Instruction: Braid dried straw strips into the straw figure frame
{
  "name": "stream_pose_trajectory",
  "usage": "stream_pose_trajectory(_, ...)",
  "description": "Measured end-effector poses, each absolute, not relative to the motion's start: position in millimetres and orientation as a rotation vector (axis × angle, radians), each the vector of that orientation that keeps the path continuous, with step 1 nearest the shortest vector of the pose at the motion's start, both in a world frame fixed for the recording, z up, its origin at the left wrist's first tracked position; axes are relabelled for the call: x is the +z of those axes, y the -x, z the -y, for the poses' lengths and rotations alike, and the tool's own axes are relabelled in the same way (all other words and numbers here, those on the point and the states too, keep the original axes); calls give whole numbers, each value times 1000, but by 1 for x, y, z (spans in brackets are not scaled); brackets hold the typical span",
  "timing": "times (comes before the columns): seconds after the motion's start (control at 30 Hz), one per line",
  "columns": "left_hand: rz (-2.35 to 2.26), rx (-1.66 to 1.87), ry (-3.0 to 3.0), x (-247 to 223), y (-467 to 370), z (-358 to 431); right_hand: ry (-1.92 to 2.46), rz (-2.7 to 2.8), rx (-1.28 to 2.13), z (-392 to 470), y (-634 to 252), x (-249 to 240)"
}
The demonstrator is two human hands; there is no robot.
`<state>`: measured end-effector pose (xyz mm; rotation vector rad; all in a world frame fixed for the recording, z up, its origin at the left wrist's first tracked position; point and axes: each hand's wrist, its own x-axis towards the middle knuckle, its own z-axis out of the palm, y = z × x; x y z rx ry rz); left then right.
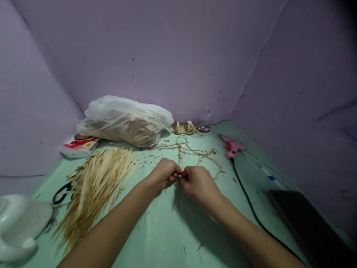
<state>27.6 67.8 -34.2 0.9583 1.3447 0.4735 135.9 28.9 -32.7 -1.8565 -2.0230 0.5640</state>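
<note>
My left hand point(166, 172) and my right hand point(196, 181) meet at the middle of the table, both closed with fingertips pinched close together. Between them is the near end of a thin twisted cord of natural fibre point(180, 156). From there the cord runs away from me to a small loop, and more lengths spread left and right across the table. Loose fibre ends hang just below my fingers. A bundle of dry, straw-coloured fibre strips point(96, 182) lies left of my left forearm. The exact grip of the fingertips is partly hidden.
Behind lie a filled plastic bag point(125, 121), a woven piece point(184, 128) and a clear container of beads point(203, 128). A pink glue gun point(234, 147) with black cable and a dark flat object point(304, 223) are right. Black-handled scissors point(61, 192) and a white object point(25, 219) are left.
</note>
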Motion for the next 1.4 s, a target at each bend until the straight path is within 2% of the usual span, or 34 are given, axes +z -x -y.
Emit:
stream_pose_trajectory(0.07,-1359,482,-1001,-37,-26,-69,1855,2093,518,-23,-132,-30)
stream_pose_trajectory(0.13,-1341,495,-1075,-40,-25,-69,1791,2199,617,-22,-135,-26)
stream_pose_trajectory(0.27,-1261,457,-1177,-40,-21,-70,1644,2139,1243,-37,-163,-18)
stream_pose_trajectory(0.4,-1236,393,-1235,-40,-17,-72,1745,1813,1166,-55,-186,-23)
stream_pose_trajectory(0.67,-1185,398,-1258,-46,-14,-73,1643,2060,1180,-55,-176,-37)
stream_pose_trajectory(1.2,-1238,390,-1269,-44,-17,-72,1635,1939,1399,-57,-180,-45)
stream_pose_trajectory(1.4,-1239,385,-1274,-45,-18,-72,1664,1957,1342,-56,-186,-38)
